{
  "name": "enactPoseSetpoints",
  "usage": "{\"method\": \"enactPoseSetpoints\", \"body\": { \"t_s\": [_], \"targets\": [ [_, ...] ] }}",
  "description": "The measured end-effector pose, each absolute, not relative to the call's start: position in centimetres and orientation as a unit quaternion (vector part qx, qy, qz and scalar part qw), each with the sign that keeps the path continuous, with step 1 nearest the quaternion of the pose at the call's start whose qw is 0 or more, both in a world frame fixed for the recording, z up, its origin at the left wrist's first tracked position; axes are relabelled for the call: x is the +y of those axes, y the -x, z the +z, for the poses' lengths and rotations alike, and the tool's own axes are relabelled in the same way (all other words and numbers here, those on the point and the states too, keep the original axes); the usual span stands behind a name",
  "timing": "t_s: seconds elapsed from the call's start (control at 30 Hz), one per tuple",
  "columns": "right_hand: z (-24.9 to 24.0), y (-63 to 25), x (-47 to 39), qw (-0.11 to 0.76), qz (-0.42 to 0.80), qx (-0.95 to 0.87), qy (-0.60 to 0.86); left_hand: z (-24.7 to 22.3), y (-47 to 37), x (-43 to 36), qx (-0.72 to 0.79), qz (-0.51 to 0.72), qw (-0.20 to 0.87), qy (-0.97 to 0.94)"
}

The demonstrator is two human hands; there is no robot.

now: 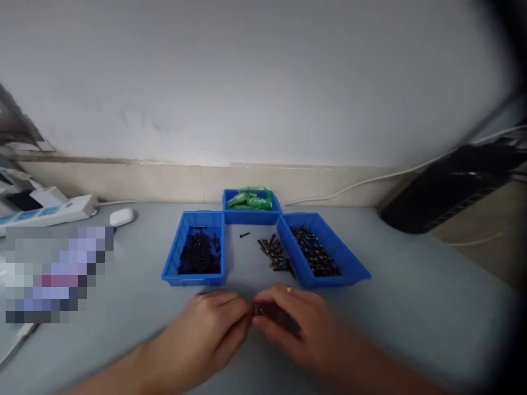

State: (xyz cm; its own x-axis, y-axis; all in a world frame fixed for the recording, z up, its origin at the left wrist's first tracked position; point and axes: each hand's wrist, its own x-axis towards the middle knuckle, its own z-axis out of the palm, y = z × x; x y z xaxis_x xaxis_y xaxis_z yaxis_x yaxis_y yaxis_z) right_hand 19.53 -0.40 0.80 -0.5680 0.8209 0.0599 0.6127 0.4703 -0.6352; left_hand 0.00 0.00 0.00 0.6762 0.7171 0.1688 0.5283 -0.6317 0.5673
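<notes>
Btwn blue plastic bins (193,249), both hands (214,323) (296,321) grip small dark screws (263,310); blurry.

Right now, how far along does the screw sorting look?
Done: the left blue bin and the right blue bin each hold dark screws. In hand: the left hand and the right hand meet over something small and dark, too blurred to tell more. Left: a loose pile of screws and one stray screw lie on the table between the bins.
</notes>
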Motion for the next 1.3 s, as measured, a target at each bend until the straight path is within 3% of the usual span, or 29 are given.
{"method": "enactPoseSetpoints", "body": {
  "t_s": [0.27, 0.47, 0.6, 0.77, 0.9, 1.3],
  "targets": [
    [-0.3, -20.6, -0.5, 0.186, 0.29, -0.84, 0.419, -0.5, 0.0, -0.1, 0.364, 0.196, 0.239, -0.879],
    [-0.2, -20.5, -0.6, 0.183, 0.294, -0.84, 0.417, -0.1, -0.2, -0.2, 0.306, 0.238, 0.055, -0.92],
    [-0.1, -20.2, -0.7, 0.164, 0.299, -0.849, 0.404, 0.5, -0.3, -0.7, 0.264, 0.229, 0.008, -0.937],
    [0.4, -20.4, -0.5, 0.147, 0.3, -0.857, 0.392, 0.5, -0.2, -0.9, 0.277, 0.237, 0.044, -0.93],
    [0.3, -20.8, -0.3, 0.182, 0.274, -0.846, 0.419, 0.1, -0.2, -0.7, 0.323, 0.237, 0.08, -0.913],
    [0.9, -21.0, -0.8, 0.213, 0.247, -0.861, 0.391, 0.2, -0.7, -0.9, 0.325, 0.214, 0.266, -0.882]
  ]
}}
